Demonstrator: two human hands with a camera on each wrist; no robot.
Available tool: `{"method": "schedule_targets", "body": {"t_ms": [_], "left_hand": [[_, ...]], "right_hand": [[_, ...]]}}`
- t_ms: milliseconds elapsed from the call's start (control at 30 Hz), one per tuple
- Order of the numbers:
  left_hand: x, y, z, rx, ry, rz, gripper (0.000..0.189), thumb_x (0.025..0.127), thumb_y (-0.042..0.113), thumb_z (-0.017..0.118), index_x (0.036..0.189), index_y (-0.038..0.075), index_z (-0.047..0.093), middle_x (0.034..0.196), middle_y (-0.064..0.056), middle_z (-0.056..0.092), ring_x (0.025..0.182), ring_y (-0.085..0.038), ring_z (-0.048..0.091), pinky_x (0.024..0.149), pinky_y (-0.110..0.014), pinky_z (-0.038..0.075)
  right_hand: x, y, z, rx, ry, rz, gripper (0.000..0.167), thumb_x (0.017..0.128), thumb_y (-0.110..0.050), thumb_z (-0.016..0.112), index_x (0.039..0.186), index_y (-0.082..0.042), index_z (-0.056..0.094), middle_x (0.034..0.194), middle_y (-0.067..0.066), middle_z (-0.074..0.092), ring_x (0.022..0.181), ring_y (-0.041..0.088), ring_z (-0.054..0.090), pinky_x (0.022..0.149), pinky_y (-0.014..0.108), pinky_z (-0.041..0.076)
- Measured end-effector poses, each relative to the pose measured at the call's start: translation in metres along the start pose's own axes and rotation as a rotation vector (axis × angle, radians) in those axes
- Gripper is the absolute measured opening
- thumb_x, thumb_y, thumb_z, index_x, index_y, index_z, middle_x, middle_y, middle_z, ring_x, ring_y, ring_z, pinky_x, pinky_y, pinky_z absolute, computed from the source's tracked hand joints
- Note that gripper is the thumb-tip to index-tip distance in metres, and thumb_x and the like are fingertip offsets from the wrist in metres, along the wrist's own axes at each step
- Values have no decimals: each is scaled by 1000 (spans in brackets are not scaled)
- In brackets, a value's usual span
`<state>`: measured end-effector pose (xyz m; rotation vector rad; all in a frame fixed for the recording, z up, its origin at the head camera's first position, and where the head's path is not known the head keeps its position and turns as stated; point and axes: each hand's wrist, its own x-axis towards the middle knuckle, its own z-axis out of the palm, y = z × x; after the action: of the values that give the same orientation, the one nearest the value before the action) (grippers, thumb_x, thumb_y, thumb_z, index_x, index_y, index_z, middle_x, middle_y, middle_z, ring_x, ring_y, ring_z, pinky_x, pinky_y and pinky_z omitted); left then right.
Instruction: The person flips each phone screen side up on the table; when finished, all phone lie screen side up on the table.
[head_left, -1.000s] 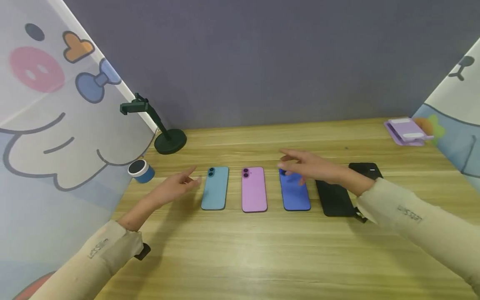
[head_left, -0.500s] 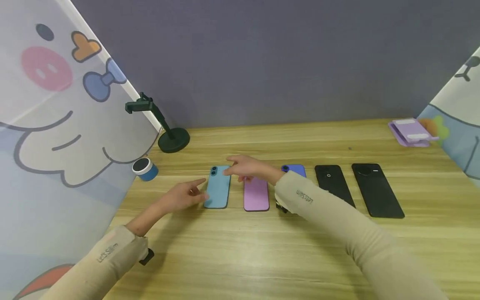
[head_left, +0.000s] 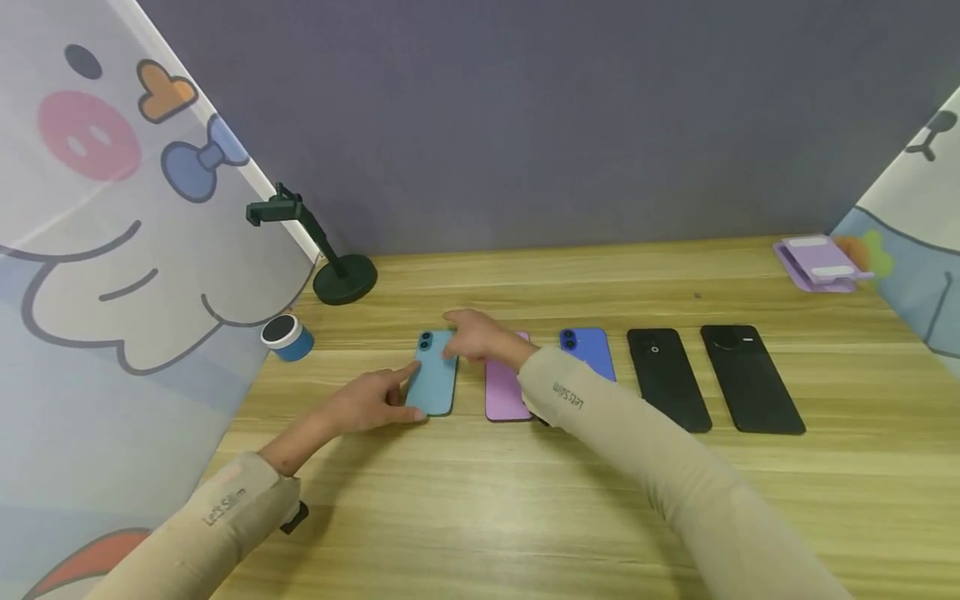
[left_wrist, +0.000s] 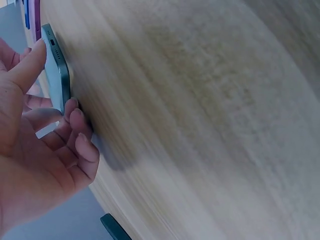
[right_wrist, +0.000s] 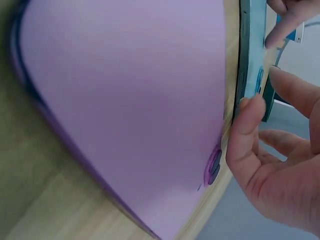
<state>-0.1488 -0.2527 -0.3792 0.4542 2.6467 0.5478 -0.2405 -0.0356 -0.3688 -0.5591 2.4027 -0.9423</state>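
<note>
Leftward over the last half second, the right hand (head_left: 476,335) has slid off the purple phone to the light-blue phone's far right corner, while the left hand (head_left: 371,400) has closed in on its left side. On the head view I see the light-blue phone (head_left: 433,379) flat on the bench (head_left: 465,500), leftmost of a row of five. Left grip: thumb and forefinger spread apart, touching its near end and left edge. Right grip: thumb by its right edge, forefinger past the far edge, also apart. I read a strip of wood between it and the purple phone (head_left: 504,396); next rightward come a blue phone (head_left: 590,354), a black phone (head_left: 670,383) and a larger black phone (head_left: 753,383). Wood grain runs on near and far of the row. Far left stand a dark-green stand (head_left: 345,279) and a blue-and-white tub (head_left: 288,337); far right, a lilac stand (head_left: 819,263). I have a grey wall (head_left: 510,125) behind and cartoon panels (head_left: 90,317) at both sides.

My left wrist view shows the light-blue phone's port end, the thumb beside it.

On my right wrist view, the purple phone looms large below the hand.
</note>
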Motion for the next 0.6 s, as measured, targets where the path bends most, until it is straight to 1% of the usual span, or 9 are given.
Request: {"method": "schedule_targets", "body": {"t_ms": [33,100,167,200,300,400,467,567,600], "left_hand": [[0,0,1,21,8,2,93,88,53,71,157,6,31,83,0,54,70,-13,46,62,-26,38],[-1,1,2,51,18,-11,93,88,55,71,158,8,31,84,0,54,70,-13,46,63,-27,38],[-1,2,3,79,24,-21,93,87,56,71,158,10,31,85,0,53,71,-13,47,63,-27,38],[-1,3,3,91,27,-29,93,87,56,71,158,11,31,85,0,53,71,-13,47,63,-27,38],[-1,3,5,113,32,-40,92,87,55,72,158,13,31,86,0,53,71,-14,47,63,-28,38],[-1,4,6,134,33,-39,91,88,55,71,158,13,32,86,0,53,72,-14,47,63,-28,37],[-1,4,6,148,33,-42,90,88,55,71,158,14,32,86,0,53,72,-14,47,63,-28,37],[0,5,7,173,35,-40,90,88,56,70,158,14,33,85,0,53,72,-13,47,63,-28,37],[0,5,7,182,37,-39,90,88,57,69,158,14,33,85,0,53,71,-13,47,63,-28,37]], "right_hand": [[0,-1,1,-49,12,-9,82,88,-19,74,158,-13,32,148,11,53,70,12,62,67,29,53],[1,-2,4,-127,26,-25,82,87,-18,75,157,-12,34,156,11,45,99,22,66,85,35,55],[1,-3,6,-199,41,-35,82,86,-19,75,157,-12,36,158,11,41,128,27,57,102,40,50],[1,-4,7,-221,45,-38,81,86,-19,76,157,-13,36,158,12,40,136,29,50,107,41,47],[0,-5,9,-255,54,-34,82,86,-20,77,156,-13,36,157,14,41,134,29,52,103,41,49],[0,-5,10,-275,61,-20,82,86,-21,77,156,-13,36,156,15,42,121,27,60,88,35,55],[-1,-6,10,-286,62,-16,82,86,-22,77,156,-14,37,155,15,43,113,25,62,76,30,56],[-1,-6,11,-293,64,-27,82,85,-21,78,156,-14,37,154,16,43,108,24,63,65,27,54],[0,-7,11,-297,65,-33,82,85,-20,79,156,-14,38,154,16,43,107,23,62,64,25,53]]}}
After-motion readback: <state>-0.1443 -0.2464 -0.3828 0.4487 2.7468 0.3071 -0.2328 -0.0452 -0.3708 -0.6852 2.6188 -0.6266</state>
